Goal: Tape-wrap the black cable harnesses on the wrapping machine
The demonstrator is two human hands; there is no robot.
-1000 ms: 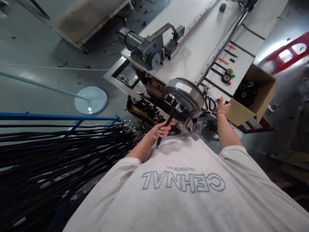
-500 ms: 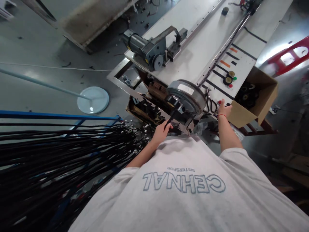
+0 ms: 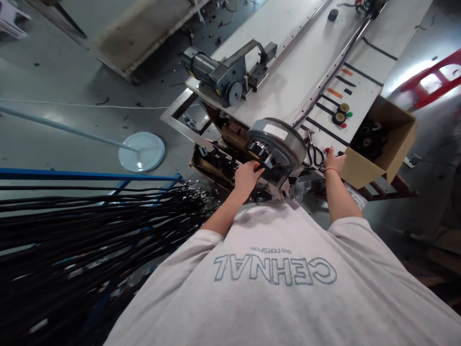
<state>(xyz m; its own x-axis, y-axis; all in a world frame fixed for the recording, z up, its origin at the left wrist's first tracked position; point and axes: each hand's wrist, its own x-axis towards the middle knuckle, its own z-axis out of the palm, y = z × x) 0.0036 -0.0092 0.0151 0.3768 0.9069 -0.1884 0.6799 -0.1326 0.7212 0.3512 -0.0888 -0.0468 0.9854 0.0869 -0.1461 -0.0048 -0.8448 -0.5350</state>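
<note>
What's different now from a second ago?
The left hand has moved forward, nearer the large grey wheel. The black strip's end that hung below it is out of sight; whether it is still held is unclear. The right hand stayed beside the red button.

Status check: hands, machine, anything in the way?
Left hand near round grey metal drum, grip unclear. Right hand at round red button, contact unclear. Black-handled metal scissors lie between drum and right hand.
</note>
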